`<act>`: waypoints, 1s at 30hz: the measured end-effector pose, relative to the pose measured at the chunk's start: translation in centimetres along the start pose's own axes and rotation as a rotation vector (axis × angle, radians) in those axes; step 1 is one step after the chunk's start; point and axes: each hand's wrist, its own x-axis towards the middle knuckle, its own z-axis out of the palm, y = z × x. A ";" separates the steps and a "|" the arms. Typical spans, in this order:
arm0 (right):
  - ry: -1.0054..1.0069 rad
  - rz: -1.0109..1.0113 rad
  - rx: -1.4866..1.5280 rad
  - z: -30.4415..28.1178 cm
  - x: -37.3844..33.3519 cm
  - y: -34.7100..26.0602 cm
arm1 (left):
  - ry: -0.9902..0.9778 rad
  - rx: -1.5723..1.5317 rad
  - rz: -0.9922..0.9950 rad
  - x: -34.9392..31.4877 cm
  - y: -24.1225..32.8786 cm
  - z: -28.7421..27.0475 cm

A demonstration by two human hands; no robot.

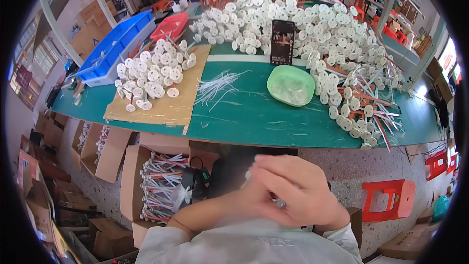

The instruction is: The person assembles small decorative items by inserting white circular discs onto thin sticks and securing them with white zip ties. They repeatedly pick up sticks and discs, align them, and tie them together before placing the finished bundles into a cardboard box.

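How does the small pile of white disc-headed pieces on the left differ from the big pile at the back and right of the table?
The small pile is a compact heap; the big pile sprawls widely. The small pile lies mostly on a brown cardboard sheet; the big pile spreads onto the green tabletop. A phone stands before the big pile, but not the small pile. Both are jumbled and mostly white.

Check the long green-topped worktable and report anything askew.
The worktable looks untidy at its right end: flat orange and white strips lie tangled among round white discs, some ends jutting toward the front edge. The black rectangular phone, upright before the disc pile, also looks out of place among parts.
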 end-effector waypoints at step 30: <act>-0.362 0.104 -0.312 -0.1 -1.1 -3.0 | -0.069 0.038 0.180 1.4 1.3 3.4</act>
